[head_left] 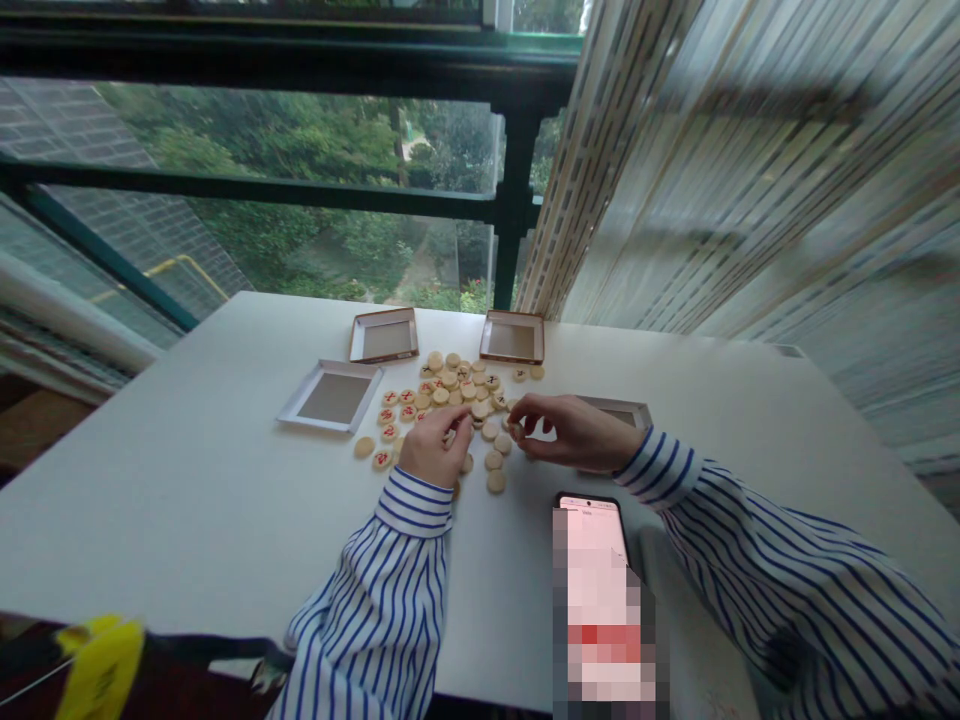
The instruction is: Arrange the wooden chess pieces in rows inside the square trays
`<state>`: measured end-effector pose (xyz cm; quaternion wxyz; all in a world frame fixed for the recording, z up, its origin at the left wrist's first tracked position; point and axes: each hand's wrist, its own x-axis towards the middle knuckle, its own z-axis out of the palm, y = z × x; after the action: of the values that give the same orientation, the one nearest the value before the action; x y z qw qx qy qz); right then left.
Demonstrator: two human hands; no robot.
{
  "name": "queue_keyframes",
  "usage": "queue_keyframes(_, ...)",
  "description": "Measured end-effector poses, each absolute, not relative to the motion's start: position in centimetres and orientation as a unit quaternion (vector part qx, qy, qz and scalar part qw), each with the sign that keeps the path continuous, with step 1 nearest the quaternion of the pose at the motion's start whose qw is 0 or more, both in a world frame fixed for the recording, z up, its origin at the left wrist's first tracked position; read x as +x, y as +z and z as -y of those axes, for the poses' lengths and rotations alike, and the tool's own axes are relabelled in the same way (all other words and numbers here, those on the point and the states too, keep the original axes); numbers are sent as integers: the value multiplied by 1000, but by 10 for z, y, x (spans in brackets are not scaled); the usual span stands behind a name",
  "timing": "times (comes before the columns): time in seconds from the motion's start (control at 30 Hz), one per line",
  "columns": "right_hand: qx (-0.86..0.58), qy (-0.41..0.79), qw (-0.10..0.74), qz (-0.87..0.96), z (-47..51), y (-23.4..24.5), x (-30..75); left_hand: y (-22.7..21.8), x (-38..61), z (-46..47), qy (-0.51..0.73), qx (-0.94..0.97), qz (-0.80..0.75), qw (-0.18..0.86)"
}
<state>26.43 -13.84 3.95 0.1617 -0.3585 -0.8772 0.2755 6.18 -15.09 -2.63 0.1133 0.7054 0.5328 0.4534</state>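
Round wooden Chinese chess pieces point(441, 396) lie in a loose pile mid-table, some with red characters up, some with black, others blank side up. My left hand point(435, 445) is at the pile's near edge, thumb and fingers closed on a Chinese chess piece that is mostly hidden by them. At the right edge of the pile, my right hand point(566, 430) pinches another Chinese chess piece point(516, 430) between thumb and fingertips. Several blank-side-up pieces point(495, 481) lie between the two hands. Red-marked pieces point(389, 398) are spread left of my left hand.
Shallow open box halves stand around the pile: a white one point(281, 417) at left, two point(351, 350) point(482, 352) behind, and one point(646, 412) partly behind my right hand. A phone point(592, 540) lies near the front edge of the white table point(187, 480). Window and curtain stand beyond.
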Motion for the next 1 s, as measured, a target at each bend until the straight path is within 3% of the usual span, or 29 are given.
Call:
queue_keyframes(0.23,-348,309,194,863,137,39,269,-26,62,151,453,702,-537,115)
queue_keyframes(1.0,-366,301,185,861,145,43,289,-23,64,153,457,702,-533,120)
